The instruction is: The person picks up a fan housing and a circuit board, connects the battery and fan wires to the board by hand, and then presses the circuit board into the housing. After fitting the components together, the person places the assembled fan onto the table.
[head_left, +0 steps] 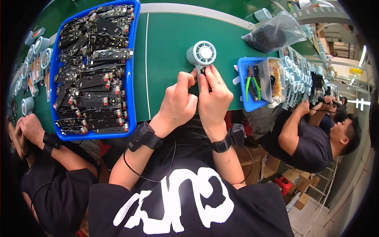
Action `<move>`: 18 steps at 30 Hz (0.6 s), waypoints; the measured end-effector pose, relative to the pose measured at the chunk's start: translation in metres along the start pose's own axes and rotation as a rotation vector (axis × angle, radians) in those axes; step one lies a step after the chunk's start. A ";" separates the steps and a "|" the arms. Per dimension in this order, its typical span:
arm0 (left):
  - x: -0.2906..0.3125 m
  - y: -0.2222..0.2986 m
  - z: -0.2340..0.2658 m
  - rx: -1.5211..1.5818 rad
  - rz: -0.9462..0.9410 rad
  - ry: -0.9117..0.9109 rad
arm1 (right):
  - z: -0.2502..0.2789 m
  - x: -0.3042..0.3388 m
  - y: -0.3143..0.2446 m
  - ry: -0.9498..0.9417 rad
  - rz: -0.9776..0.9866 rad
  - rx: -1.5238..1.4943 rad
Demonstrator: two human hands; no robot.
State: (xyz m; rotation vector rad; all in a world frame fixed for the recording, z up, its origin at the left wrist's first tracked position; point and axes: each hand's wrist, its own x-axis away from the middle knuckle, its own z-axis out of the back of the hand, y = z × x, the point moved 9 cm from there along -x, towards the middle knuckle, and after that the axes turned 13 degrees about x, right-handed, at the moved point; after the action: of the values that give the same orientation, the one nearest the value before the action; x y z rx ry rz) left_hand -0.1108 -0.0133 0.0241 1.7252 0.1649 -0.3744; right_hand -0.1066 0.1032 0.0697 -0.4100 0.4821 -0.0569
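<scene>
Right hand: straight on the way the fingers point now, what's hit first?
Likely the round head of the light-blue fan, just beyond the fingertips of the right hand. Depth is unclear, so it might pass over or under.

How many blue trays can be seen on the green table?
2: one large blue tray left of the light-blue fan, holding dark circuit boards; one small blue tray to its right, holding a green-handled tool. Others may be hidden.
</scene>
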 end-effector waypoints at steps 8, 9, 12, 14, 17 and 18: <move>0.000 -0.001 0.000 -0.017 -0.010 -0.012 | -0.011 0.001 0.016 0.025 -0.127 -0.108; 0.000 -0.003 0.000 -0.010 0.030 -0.009 | -0.017 0.000 0.021 -0.035 -0.182 -0.081; -0.002 -0.010 -0.003 -0.004 0.091 -0.014 | -0.023 0.002 0.031 -0.091 -0.179 0.004; 0.000 -0.008 0.000 0.019 0.050 0.040 | -0.030 0.000 0.025 -0.121 -0.063 0.119; 0.000 -0.008 0.006 0.071 0.006 0.101 | -0.019 -0.004 0.010 -0.249 -0.150 0.097; 0.001 -0.007 0.009 0.121 -0.001 0.141 | -0.019 -0.005 0.010 -0.325 -0.191 0.091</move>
State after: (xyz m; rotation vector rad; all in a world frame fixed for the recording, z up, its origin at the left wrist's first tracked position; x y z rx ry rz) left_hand -0.1138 -0.0211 0.0159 1.8722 0.2495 -0.2684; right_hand -0.1202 0.1058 0.0524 -0.3661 0.1187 -0.1927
